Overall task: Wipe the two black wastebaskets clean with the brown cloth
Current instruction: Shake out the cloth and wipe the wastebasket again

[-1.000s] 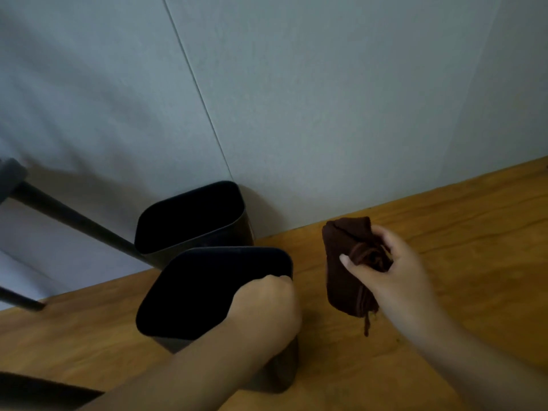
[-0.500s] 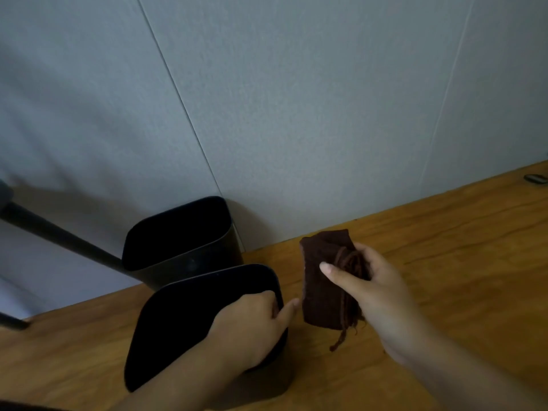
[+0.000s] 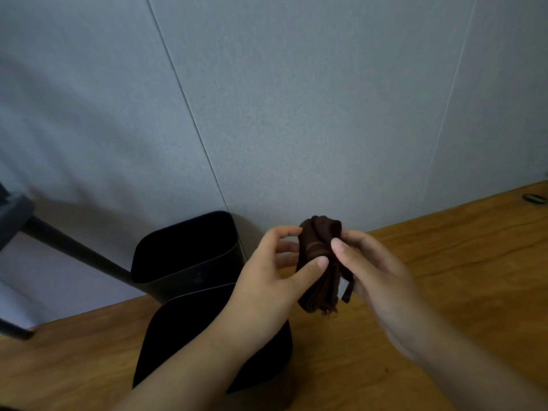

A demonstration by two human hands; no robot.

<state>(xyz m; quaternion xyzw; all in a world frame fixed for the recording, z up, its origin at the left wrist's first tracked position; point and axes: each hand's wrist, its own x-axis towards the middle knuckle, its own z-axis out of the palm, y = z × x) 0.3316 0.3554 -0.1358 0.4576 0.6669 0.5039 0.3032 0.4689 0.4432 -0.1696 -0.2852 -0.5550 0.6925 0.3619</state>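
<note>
A: State the cloth's condition and position.

B: The brown cloth (image 3: 321, 262) is a soft ribbed textile, bunched into a narrow folded bundle with a frayed lower edge. It is held in the air above the counter (image 3: 444, 277), between both hands. The left hand (image 3: 267, 280) pinches it, thumb on the near face, fingers (image 3: 284, 247) behind. The right hand (image 3: 376, 274) grips its other side, thumb pressed on the front, remaining fingers curled behind the fabric.

A: And the receptacles?

B: Two black wastebaskets, smooth-walled, rectangular with rounded corners, open tops. The near wastebasket (image 3: 184, 336) stands on the wood-grain counter, partly covered by the left forearm. The far wastebasket (image 3: 186, 253) stands just behind it, against the grey textured wall panel (image 3: 296, 114).

A: Other items?

B: A dark round bar (image 3: 77, 253) runs diagonally at left. A small dark object (image 3: 533, 198) lies at the counter's far right; type indeterminate.
</note>
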